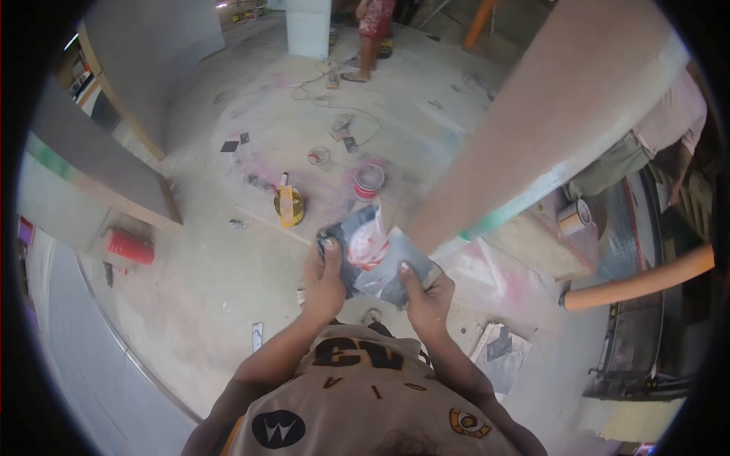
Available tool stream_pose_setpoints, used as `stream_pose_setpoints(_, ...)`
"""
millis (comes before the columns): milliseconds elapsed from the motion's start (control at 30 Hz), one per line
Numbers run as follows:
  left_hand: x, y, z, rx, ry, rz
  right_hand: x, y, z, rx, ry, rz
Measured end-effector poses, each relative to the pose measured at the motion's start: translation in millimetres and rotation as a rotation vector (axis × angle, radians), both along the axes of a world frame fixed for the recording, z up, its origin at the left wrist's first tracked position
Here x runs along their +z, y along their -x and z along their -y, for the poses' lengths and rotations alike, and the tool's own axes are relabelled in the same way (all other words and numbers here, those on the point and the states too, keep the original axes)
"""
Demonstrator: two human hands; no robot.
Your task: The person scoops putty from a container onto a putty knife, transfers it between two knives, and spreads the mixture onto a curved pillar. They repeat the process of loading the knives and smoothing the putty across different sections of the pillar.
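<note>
My left hand [325, 280] grips a dark, flat putty board [348, 228] by its left edge, thumb on top. A lump of white putty streaked with pink and red [368, 245] lies on it. In my right hand [428, 295] is a grey, flat putty spreader [397, 266], pinched between the thumb on top and fingers beneath. The spreader overlaps the board's lower right, and its edge is against or very near the putty. Both hands are in front of my chest, above the floor.
On the floor stand an open putty can [369, 181], a yellow tub [288, 207], a round lid [318, 156] and a red cylinder [130, 245]. A large pale panel [532, 114] slants at right. A person's legs [366, 53] show at the back; another person [669, 129] is at right.
</note>
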State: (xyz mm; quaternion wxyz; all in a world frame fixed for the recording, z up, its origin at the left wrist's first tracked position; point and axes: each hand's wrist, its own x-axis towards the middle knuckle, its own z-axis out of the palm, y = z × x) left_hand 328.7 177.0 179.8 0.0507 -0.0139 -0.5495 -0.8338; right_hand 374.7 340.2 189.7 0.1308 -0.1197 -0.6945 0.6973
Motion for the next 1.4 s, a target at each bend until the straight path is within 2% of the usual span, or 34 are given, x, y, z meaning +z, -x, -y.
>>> stream_pose_setpoints(167, -39.2, -28.9, 4.1, -0.149, 0.148, 0.040, 8.1, 16.1, 18.6, -0.144, 0.088, -0.066)
stream_pose_setpoints(233, -34.1, -22.1, 11.1, -0.181, 0.150, 0.000, 11.5, 22.2, 15.1, -0.182, 0.163, -0.115)
stream_pose_setpoints(267, -33.2, -16.6, 17.1, -0.175, 0.089, 0.093, 7.4, 18.6, 10.5, -0.200, 0.157, -0.116)
stream_pose_setpoints(333, -21.0, 1.8, 29.8, -0.227, -0.128, 0.303, 1.2, 12.4, 3.6, 0.008, 0.479, -0.317)
stream_pose_setpoints(367, -16.6, 13.1, 39.6, -0.232, -0.138, 0.305, 3.0, 14.2, 1.3, 0.005, 0.469, -0.314)
stream_pose_setpoints(433, -11.1, 30.0, 67.6, -0.501, -0.428, 0.589, 29.6, 19.4, 13.2, 0.493, -0.540, -0.756)
stream_pose_setpoints(467, -19.7, 37.1, 78.4, -0.593, -0.505, 0.614, 34.6, 21.1, 24.2, 0.621, -0.681, -0.798)
stream_pose_setpoints(567, -13.1, 47.4, 110.4, -0.632, -0.537, 0.641, 2.6, 20.4, 62.2, 0.545, -0.951, -0.560)
stream_pose_setpoints(600, -12.3, 50.6, 123.2, -0.610, -0.501, 0.654, -0.9, 22.4, 66.0, 0.587, -0.957, -0.545)
stream_pose_setpoints(633, -13.7, 51.0, 135.2, -0.577, -0.537, 0.665, -0.2, 27.2, 66.4, 0.567, -1.083, -0.366)
stream_pose_setpoints(700, -10.1, 63.0, 164.5, -0.451, -0.424, 0.780, 6.0, 39.5, 68.5, 0.535, -1.385, -0.113)
stream_pose_setpoints(767, -25.1, 70.2, 190.3, -0.411, -0.389, 0.726, 15.5, 41.7, 76.6, 0.561, -1.473, -0.042)
stream_pose_setpoints(800, -44.4, 73.5, 202.2, -0.384, -0.070, 0.462, 26.9, 45.9, 94.5, 0.565, -1.463, -0.023)
stream_pose_setpoints(833, -56.8, 72.4, 211.6, -0.375, 0.240, 0.193, 44.1, 51.0, 117.2, 0.578, -1.422, -0.126)
stream_pose_setpoints(867, -52.9, 70.6, 218.9, -0.424, 0.241, 0.211, 54.8, 53.9, 136.2, 0.574, -1.382, -0.215)
stream_pose_setpoints(900, -40.4, 75.2, 223.2, -0.439, 0.286, 0.168, 57.8, 59.2, 150.2, 0.649, -1.495, -0.200)
stream_pose_setpoints(967, -34.2, 85.0, 223.8, -0.466, 0.325, 0.090, 40.2, 68.6, 167.3, 0.711, -1.524, -0.186)
stream_pose_setpoints(1033, -42.0, 87.1, 229.4, -0.382, 0.256, 0.052, 51.6, 67.2, 173.6, 0.865, -1.556, -0.072)
stream_pose_setpoints(1067, -50.7, 86.9, 236.5, -0.413, 0.153, 0.183, 66.0, 69.7, 176.1, 0.943, -1.578, -0.046)
stream_pose_setpoints(1100, -54.3, 86.7, 242.1, -0.353, 0.147, 0.173, 78.2, 71.6, 182.3, 0.927, -1.539, -0.064)
stream_pose_setpoints(1167, -52.8, 82.1, 248.0, -0.343, 0.332, 0.096, 74.6, 73.6, 186.6, 0.766, -1.503, -0.142)
stream_pose_setpoints(1200, -51.8, 79.7, 249.9, -0.372, 0.224, 0.133, 61.0, 75.7, 189.7, 0.778, -1.506, -0.174)
stream_pose_setpoints(1233, -58.1, 77.3, 252.6, -0.356, 0.225, 0.120, 42.7, 81.9, 191.0, 0.725, -1.453, -0.193)
stream_pose_setpoints(1267, -68.4, 77.4, 251.4, -0.301, 0.046, 0.328, 31.2, 84.2, 188.0, 0.661, -1.404, -0.203)
stream_pose_setpoints(1300, -56.7, 88.2, 249.5, -0.251, -0.144, 0.529, 38.7, 87.3, 189.3, 0.728, -1.428, -0.194)
stream_pose_setpoints(1333, -43.5, 90.3, 260.8, -0.360, -0.447, 0.615, 51.9, 83.8, 188.3, 0.747, -1.419, -0.197)
stream_pose_setpoints(1400, -27.9, 88.5, 268.2, -0.425, -0.517, 0.604, 64.4, 70.6, 197.9, 0.717, -1.388, -0.277)
